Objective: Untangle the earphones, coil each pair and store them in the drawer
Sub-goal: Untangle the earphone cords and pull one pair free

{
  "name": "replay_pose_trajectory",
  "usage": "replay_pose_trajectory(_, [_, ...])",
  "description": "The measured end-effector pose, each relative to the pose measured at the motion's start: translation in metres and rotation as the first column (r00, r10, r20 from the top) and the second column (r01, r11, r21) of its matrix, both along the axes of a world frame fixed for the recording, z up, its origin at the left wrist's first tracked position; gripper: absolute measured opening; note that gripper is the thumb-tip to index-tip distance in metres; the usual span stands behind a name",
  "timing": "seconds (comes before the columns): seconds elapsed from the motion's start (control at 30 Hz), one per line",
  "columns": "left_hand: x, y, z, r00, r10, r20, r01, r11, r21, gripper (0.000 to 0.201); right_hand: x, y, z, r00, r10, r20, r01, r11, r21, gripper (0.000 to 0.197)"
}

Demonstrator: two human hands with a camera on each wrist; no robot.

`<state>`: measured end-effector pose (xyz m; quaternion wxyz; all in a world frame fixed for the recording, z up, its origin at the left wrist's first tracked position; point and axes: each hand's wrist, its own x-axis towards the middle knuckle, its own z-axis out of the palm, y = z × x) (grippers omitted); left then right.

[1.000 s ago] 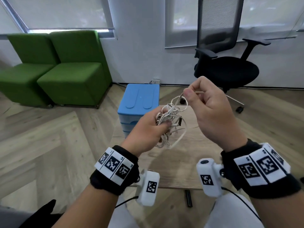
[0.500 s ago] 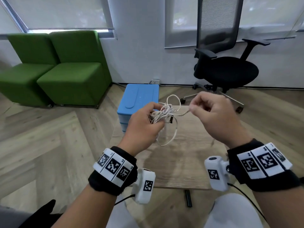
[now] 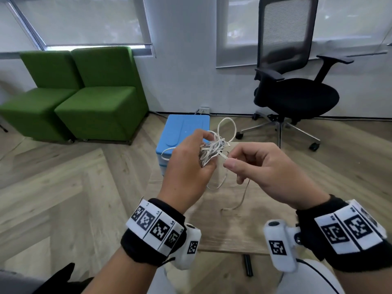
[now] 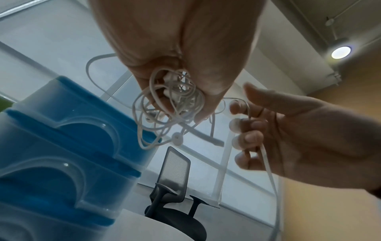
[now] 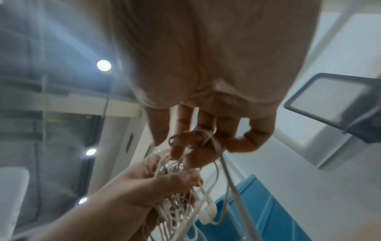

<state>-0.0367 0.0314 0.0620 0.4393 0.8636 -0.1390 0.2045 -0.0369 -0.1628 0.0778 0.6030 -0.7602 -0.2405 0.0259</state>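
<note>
A tangle of white earphones (image 3: 212, 150) hangs in the air above a small wooden table (image 3: 233, 225). My left hand (image 3: 191, 166) grips the bundle (image 4: 171, 104), fingers curled round it. My right hand (image 3: 261, 168), just to its right, pinches one flat white cable (image 3: 224, 156) between thumb and forefinger; that cable runs through its fingers (image 4: 250, 127) and trails down to the table (image 3: 241, 200). An earbud (image 5: 207, 215) dangles under the bundle. A loop (image 3: 227, 128) sticks up from it. The blue drawer unit (image 3: 184, 132) stands behind the hands, drawers shut.
A black office chair (image 3: 294, 96) stands at the back right and two green seats (image 3: 84, 96) at the back left, all on wooden flooring. A small dark object (image 3: 247, 265) lies on the floor under the table's near edge.
Both hands have come lower. My right hand moved down from above the bundle and in close beside it, drawing one cable out, which now trails to the table.
</note>
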Motion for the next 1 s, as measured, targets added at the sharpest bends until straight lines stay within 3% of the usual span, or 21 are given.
replay_pose_trajectory(0.13, [-0.001, -0.003, 0.0, 1.0, 0.018, -0.012, -0.018, 1.0, 0.016, 0.046, 0.006, 0.008, -0.002, 0.965, -0.186, 0.187, 0.21, 0.971, -0.114, 0.022])
replay_pose_trajectory(0.3, [-0.006, 0.001, 0.006, 0.988, -0.11, -0.11, 0.083, 0.971, -0.226, 0.084, 0.008, 0.007, -0.005, 0.893, -0.324, 0.312, 0.388, 0.906, -0.17, 0.024])
replay_pose_trajectory(0.37, [-0.007, 0.005, 0.008, 0.965, -0.194, -0.178, 0.132, 0.942, -0.309, 0.082, 0.008, 0.006, -0.005, 0.874, -0.368, 0.319, 0.429, 0.891, -0.148, 0.019])
replay_pose_trajectory(0.53, [-0.01, 0.004, 0.015, 0.903, -0.382, -0.195, 0.239, 0.825, -0.512, 0.045, 0.006, 0.002, 0.001, 0.875, -0.386, 0.293, 0.412, 0.91, -0.031, 0.011])
replay_pose_trajectory(0.67, [-0.01, 0.004, 0.014, 0.934, -0.317, -0.163, 0.218, 0.869, -0.444, 0.044, 0.001, -0.004, 0.005, 0.905, -0.346, 0.247, 0.352, 0.936, 0.02, 0.011])
replay_pose_trajectory(0.83, [-0.012, 0.001, 0.011, 0.978, -0.193, -0.073, 0.161, 0.935, -0.316, 0.047, 0.001, 0.002, -0.002, 0.902, -0.339, 0.268, 0.366, 0.929, -0.057, 0.01])
replay_pose_trajectory(1.0, [-0.011, 0.004, 0.007, 0.994, -0.094, -0.061, 0.079, 0.973, -0.216, 0.05, -0.003, -0.003, 0.014, 0.817, -0.401, 0.415, 0.473, 0.877, -0.084, 0.009])
